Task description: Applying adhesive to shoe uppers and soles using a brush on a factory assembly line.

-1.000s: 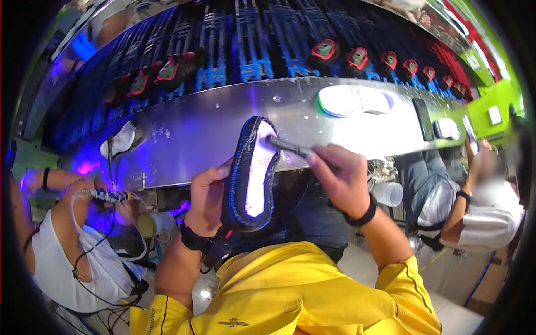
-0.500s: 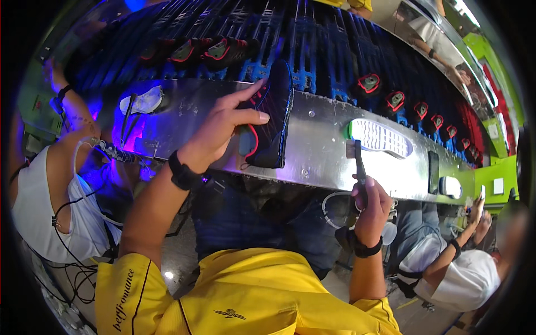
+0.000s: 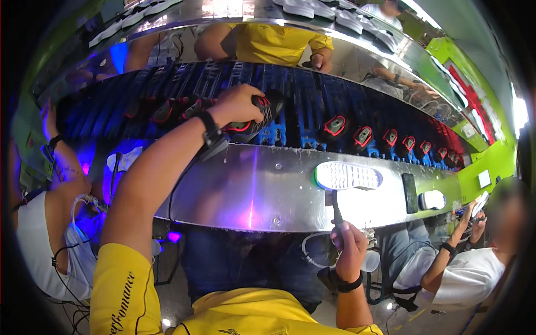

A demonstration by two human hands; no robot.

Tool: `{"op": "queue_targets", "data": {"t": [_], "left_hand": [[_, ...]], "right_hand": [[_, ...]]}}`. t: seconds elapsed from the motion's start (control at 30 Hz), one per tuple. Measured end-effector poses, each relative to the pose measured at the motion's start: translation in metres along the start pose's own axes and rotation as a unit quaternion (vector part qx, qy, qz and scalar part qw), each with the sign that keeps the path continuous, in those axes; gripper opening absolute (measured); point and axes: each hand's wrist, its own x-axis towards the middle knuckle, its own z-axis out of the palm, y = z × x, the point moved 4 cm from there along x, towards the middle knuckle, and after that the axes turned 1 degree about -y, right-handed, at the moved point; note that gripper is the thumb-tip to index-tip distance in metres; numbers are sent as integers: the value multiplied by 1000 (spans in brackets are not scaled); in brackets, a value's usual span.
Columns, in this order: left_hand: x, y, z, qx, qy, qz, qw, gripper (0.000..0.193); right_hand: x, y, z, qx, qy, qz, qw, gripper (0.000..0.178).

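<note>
My left hand (image 3: 239,106) reaches far out over the slatted conveyor (image 3: 212,78). Its fingers are closed on a black shoe upper (image 3: 271,113) with red trim, which rests on or just above the slats. The palm side of that grip is hidden. Over the bench's front edge, my right hand (image 3: 352,245) is closed round the handle of a dark brush (image 3: 337,212). The brush head points away from me, close to the near edge of a white shoe sole (image 3: 352,176) with a wavy tread, lying tread up.
Several red-trimmed black shoe uppers (image 3: 363,135) stand along the conveyor. On the metal bench (image 3: 223,184) lie a dark flat block (image 3: 410,192) and a white rounded piece (image 3: 432,199). A co-worker (image 3: 469,273) sits at right, another (image 3: 50,240) at left. White soles (image 3: 304,8) line the upper shelf.
My left hand has carried the shoe upper from the metal bench out onto the conveyor. My right hand keeps its hold on the brush beside the sole. The head view has tilted upward.
</note>
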Motion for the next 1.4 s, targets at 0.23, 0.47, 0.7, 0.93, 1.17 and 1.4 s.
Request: {"op": "queue_targets", "data": {"t": [0.23,0.47,0.7,0.93,1.17,1.4], "left_hand": [[60,-6,45,110,48,39,992,49],[57,-47,77,131,62,79,986,51],[44,-86,46,-8,97,30,995,67],[-97,-111,-9,-117,62,-9,991,18],[-232,-94,23,-111,29,-148,982,32],[-281,-64,51,142,-42,-138,979,66]], "right_hand": [[-3,-5,1,-15,1,1,1000,29],[-8,1,-2,-24,8,20,999,26],[1,0,2,-53,-12,8,998,27],[19,23,-4,29,17,22,999,29],[43,31,-12,83,23,42,995,30],[65,37,3,105,-12,115,988,30]]}}
